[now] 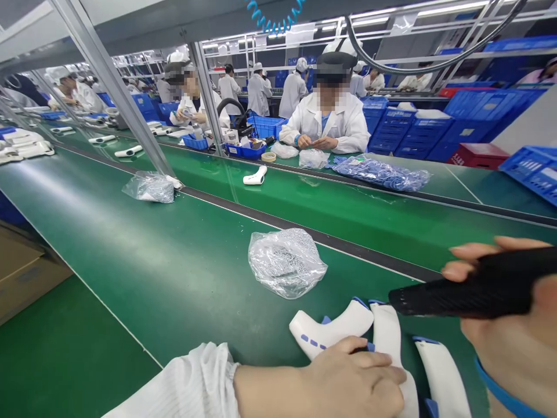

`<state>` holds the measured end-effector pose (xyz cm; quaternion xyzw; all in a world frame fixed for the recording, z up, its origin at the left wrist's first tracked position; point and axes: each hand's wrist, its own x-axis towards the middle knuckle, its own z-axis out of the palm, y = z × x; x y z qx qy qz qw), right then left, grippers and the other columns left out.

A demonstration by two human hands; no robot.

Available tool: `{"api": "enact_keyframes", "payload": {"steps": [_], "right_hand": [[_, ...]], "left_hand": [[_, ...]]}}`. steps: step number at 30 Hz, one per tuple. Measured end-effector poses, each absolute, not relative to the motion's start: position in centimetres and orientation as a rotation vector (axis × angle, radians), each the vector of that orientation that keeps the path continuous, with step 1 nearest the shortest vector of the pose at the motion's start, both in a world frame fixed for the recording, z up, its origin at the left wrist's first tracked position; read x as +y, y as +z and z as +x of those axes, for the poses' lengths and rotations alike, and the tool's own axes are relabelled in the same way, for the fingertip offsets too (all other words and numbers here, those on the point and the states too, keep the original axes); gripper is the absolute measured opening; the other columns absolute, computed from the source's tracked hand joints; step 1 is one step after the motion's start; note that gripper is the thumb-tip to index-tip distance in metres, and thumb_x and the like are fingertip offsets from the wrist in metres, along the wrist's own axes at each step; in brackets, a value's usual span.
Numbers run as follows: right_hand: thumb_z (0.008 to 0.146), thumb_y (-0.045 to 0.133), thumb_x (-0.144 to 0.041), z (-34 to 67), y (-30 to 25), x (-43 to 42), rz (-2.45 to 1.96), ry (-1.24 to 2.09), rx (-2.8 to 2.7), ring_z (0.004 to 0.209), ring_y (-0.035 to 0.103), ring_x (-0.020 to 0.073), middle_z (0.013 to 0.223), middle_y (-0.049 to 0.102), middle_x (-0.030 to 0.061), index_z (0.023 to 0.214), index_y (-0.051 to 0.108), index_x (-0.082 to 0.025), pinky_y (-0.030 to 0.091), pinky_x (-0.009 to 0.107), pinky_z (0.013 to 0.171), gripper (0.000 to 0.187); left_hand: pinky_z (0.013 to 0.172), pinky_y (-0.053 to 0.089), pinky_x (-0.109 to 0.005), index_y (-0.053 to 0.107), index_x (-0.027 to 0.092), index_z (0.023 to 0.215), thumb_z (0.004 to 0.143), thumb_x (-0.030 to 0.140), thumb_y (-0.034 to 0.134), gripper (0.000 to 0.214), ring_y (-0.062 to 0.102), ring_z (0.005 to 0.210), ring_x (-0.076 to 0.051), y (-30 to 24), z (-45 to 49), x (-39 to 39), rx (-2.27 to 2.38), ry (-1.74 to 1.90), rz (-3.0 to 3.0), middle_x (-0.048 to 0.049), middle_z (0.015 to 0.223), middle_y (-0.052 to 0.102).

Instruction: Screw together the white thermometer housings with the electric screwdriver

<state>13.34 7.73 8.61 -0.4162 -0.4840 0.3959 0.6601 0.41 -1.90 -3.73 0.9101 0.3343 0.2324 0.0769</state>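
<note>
Readable text: none in this view.
White devices [331, 332] under the left hand [343, 383]: blue button marks only, no letters or numbers that can be made out.
Black tool [474, 290] in the right hand [517, 342]: no label legible.
Blue crates [470, 125]: pale tags on the fronts, too small to read.
Red box [477, 155]: no print legible.
Clear bag [285, 261] on the belt: contents speckled, no wording readable.
</note>
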Motion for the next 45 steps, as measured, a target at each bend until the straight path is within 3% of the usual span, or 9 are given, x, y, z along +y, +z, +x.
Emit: {"api": "enact_keyframes", "payload": {"steps": [2, 5, 17, 24, 35, 45], "right_hand": [[0.054, 0.079, -0.057, 12.1, 9.3, 8.4, -0.955, 0.914, -1.11, 0.062, 0.05, 0.0202, 0.08, 0.053, 0.0087, 0.086, 0.055, -0.019, 0.045, 0.028, 0.046, 0.055], [0.064, 0.073, -0.052, 11.2, 9.1, 9.5, -0.933, 0.862, -1.235, 0.055, 0.051, 0.0192, 0.078, 0.054, 0.01, 0.091, 0.054, -0.015, 0.046, 0.027, 0.044, 0.049], [0.061, 0.073, -0.057, 10.3, 8.0, 10.9, -1.015, 0.841, -1.28, 0.053, 0.052, 0.0182, 0.076, 0.056, 0.0112, 0.09, 0.051, -0.011, 0.045, 0.024, 0.041, 0.059], [0.069, 0.073, -0.053, 10.4, 7.3, 11.1, -0.917, 0.873, -1.366, 0.054, 0.052, 0.0187, 0.077, 0.056, 0.0118, 0.091, 0.053, -0.012, 0.045, 0.024, 0.042, 0.051], [0.076, 0.071, -0.049, 13.3, 7.1, 9.3, -0.55, 1.165, -1.678, 0.053, 0.051, 0.0185, 0.078, 0.055, 0.0086, 0.097, 0.058, -0.022, 0.047, 0.028, 0.046, 0.036], [0.074, 0.072, -0.052, 12.2, 7.2, 11.6, -0.596, 1.333, -1.684, 0.049, 0.049, 0.0173, 0.067, 0.052, 0.0063, 0.09, 0.057, -0.02, 0.045, 0.025, 0.041, 0.039]], "left_hand": [[0.097, 0.031, -0.034, 0.051, 0.014, 0.092, 0.089, 0.04, 0.032, 0.033, 0.046, 0.116, -0.018, -3.9, 0.3, -1.9, 0.993, 0.698, 2.829, -0.0041, 0.124, 0.053], [0.094, 0.033, -0.032, 0.051, 0.014, 0.096, 0.088, 0.034, 0.033, 0.028, 0.046, 0.116, -0.016, -3.8, 0.0, -2.0, 0.996, 0.765, 2.88, -0.0039, 0.125, 0.053], [0.095, 0.034, -0.033, 0.05, 0.013, 0.098, 0.083, 0.028, 0.041, 0.024, 0.047, 0.115, -0.018, -2.7, -0.4, -2.0, 0.966, 0.677, 2.897, -0.0067, 0.122, 0.054], [0.094, 0.036, -0.033, 0.051, 0.013, 0.099, 0.082, 0.028, 0.041, 0.024, 0.048, 0.115, -0.018, -2.9, -0.3, -2.1, 0.979, 0.682, 2.894, -0.0065, 0.124, 0.053], [0.096, 0.034, -0.029, 0.053, 0.016, 0.096, 0.084, 0.023, 0.039, 0.02, 0.045, 0.118, -0.013, -3.6, 0.6, -2.3, 1.091, 0.657, 2.84, -0.0024, 0.124, 0.055], [0.089, 0.037, -0.025, 0.057, 0.017, 0.088, 0.088, 0.026, 0.039, 0.021, 0.045, 0.118, -0.013, -3.2, 1.1, -2.1, 1.102, 0.573, 2.8, 0.0005, 0.126, 0.053]]}}
